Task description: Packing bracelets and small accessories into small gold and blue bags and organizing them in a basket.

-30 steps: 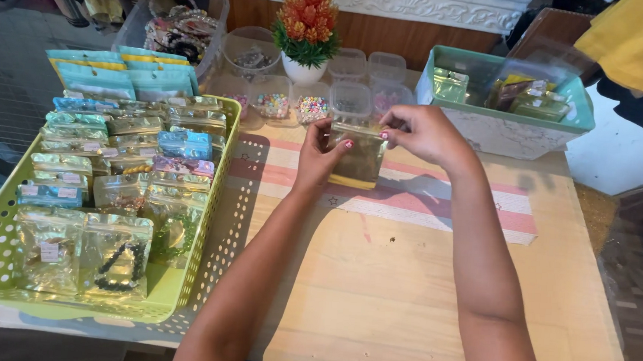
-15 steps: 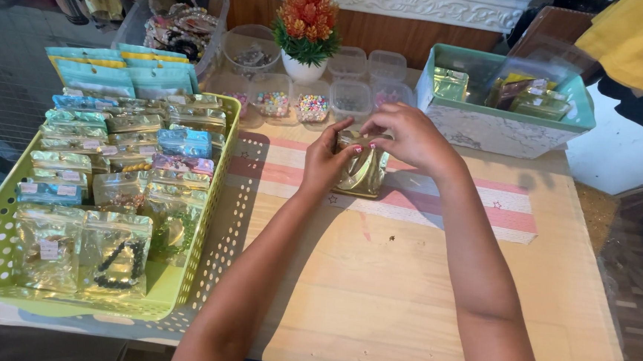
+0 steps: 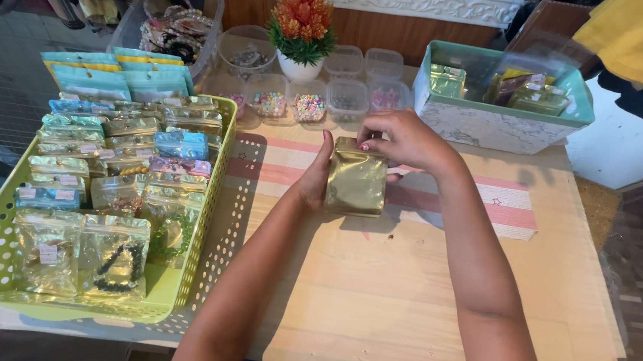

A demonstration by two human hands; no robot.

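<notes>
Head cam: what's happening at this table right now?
A person holds a small gold pouch upright over the wooden table. The left hand steadies its side and the right hand pinches its top edge. A green basket of filled pouches sits to the left, with clear bead containers behind.

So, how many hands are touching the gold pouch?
2: the left hand holds the gold pouch at its left edge, the right hand grips its top edge.
</notes>
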